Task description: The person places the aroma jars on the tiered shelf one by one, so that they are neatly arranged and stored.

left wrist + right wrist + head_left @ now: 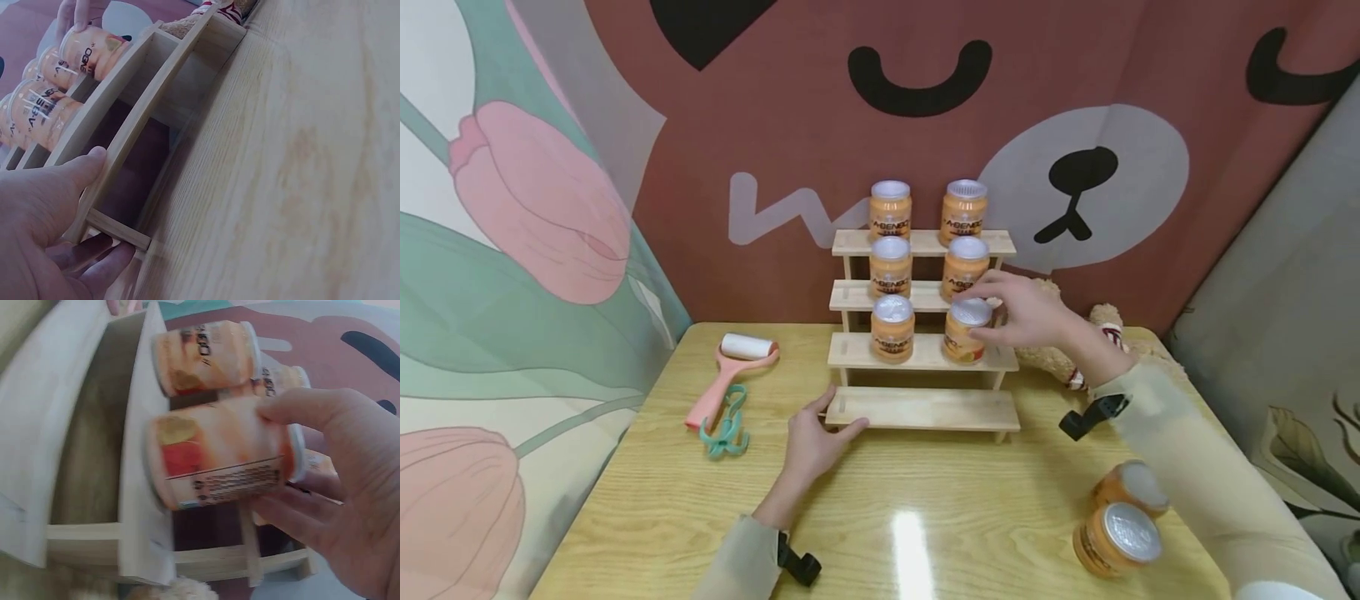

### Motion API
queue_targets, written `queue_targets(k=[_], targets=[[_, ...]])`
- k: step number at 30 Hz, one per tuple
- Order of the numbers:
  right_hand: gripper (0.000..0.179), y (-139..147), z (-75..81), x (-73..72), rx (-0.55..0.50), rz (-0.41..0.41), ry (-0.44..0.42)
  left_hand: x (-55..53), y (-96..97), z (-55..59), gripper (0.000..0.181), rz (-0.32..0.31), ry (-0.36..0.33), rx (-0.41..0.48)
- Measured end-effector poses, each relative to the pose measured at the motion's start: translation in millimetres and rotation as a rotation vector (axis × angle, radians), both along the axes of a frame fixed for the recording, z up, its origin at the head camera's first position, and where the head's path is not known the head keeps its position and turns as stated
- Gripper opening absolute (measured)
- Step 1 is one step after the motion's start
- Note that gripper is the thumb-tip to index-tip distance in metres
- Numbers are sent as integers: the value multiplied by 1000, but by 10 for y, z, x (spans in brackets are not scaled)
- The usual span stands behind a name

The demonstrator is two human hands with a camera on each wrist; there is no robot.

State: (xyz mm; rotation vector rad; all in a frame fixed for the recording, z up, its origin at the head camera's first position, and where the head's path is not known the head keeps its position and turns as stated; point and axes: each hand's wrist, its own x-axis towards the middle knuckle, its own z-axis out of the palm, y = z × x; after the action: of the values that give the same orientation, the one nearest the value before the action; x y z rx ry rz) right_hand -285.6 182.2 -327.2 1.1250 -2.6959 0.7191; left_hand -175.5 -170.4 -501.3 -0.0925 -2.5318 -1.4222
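A tiered wooden rack (925,408) stands on the table, with orange jars in pairs on its upper three steps. My right hand (1026,310) grips the right-hand jar (962,337) on the second step from the bottom. In the right wrist view, thumb and fingers wrap round this jar (212,459) near its lid, and its base is at the step. Beside it stands the left-hand jar (892,332). My left hand (812,442) holds the left end of the lowest step, thumb on top. The left wrist view shows its fingers (112,265) beneath that end.
Two more orange jars (1118,540) stand at the table's right front. On the left lie a pink lint roller (726,375) and a teal hook-like piece (726,433). A plush toy (1048,362) sits behind my right forearm. A patterned curtain (790,108) hangs behind the rack.
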Motion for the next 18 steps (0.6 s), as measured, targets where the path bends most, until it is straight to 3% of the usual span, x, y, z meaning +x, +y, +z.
queue_targets(k=[5, 8, 13, 18], targets=[[35, -88, -96, 53, -81, -98, 132, -1, -4, 5, 89, 17, -4, -10], [31, -131, -133, 72, -123, -106, 197, -7, -2, 4, 89, 20, -3, -11], [24, -146, -127, 67, -133, -60, 236, -18, 1, 15, 88, 11, 20, -6], [18, -76, -81, 57, -61, 43, 222, -8, -1, 8, 88, 8, 11, -3]])
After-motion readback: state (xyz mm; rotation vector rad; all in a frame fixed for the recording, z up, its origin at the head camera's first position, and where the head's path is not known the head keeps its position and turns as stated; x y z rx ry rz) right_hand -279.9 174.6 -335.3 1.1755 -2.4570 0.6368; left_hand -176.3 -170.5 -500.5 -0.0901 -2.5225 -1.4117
